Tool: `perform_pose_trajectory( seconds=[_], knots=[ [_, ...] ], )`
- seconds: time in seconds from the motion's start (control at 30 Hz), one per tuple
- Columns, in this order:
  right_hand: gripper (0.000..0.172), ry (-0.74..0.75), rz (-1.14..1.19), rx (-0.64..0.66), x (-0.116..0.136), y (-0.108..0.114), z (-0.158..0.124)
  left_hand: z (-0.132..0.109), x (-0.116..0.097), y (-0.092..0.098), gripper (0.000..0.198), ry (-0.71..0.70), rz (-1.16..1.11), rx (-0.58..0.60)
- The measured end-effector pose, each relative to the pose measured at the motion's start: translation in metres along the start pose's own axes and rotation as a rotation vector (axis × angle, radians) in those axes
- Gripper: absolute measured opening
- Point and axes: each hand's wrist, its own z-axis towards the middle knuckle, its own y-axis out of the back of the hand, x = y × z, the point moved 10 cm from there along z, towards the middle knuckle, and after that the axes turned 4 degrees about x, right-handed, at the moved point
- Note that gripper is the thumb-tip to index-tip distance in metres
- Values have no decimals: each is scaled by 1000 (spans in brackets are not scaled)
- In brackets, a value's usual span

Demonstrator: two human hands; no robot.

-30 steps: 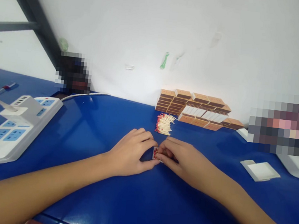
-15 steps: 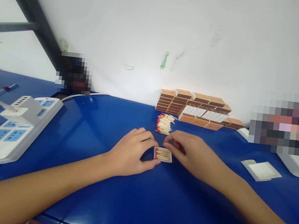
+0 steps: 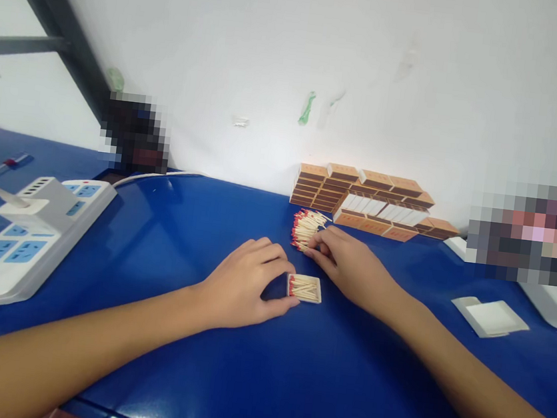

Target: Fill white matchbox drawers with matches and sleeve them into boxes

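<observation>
A small white matchbox tray (image 3: 320,290) lies on the blue table, partly filled with red-headed matches (image 3: 304,287). My left hand (image 3: 247,282) rests on the table with thumb and forefinger around the tray's left end, holding it. Behind the tray is a loose pile of matches (image 3: 307,226), their red heads mostly to the left. My right hand (image 3: 348,260) is at the pile's right front edge, thumb and fingers closed on matches there. How many it pinches is hidden by the fingers.
Stacked matchboxes (image 3: 310,186) stand against the white wall (image 3: 256,52). White card trays (image 3: 490,318) lie at the right, near a white object (image 3: 556,311). On the left is a power strip (image 3: 38,242) with a plugged-in adapter and a white cable (image 3: 156,175).
My right hand has moved from beside the tray, away from me, to the match pile. The left hand keeps its hold on the tray.
</observation>
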Motion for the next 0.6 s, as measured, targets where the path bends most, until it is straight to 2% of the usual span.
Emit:
perform_pose_trajectory(
  seconds=[0.27, 0.4, 0.5, 0.6],
  knots=[
    [21, -3, -55, 50, -12, -5, -8, 0, 0, 0, 28, -4, 4, -3],
    [22, 0, -6, 29, -15, 2, -13, 1, 1, 0, 29, 6, 9, -1],
    [23, -6, 75, 19, -7, 12, -20, 1, 3, 1, 29, 22, 11, 0],
    [24, -3, 123, 80, 12, 14, -30, 1, 3, 1, 30, 27, 7, -7]
  ],
)
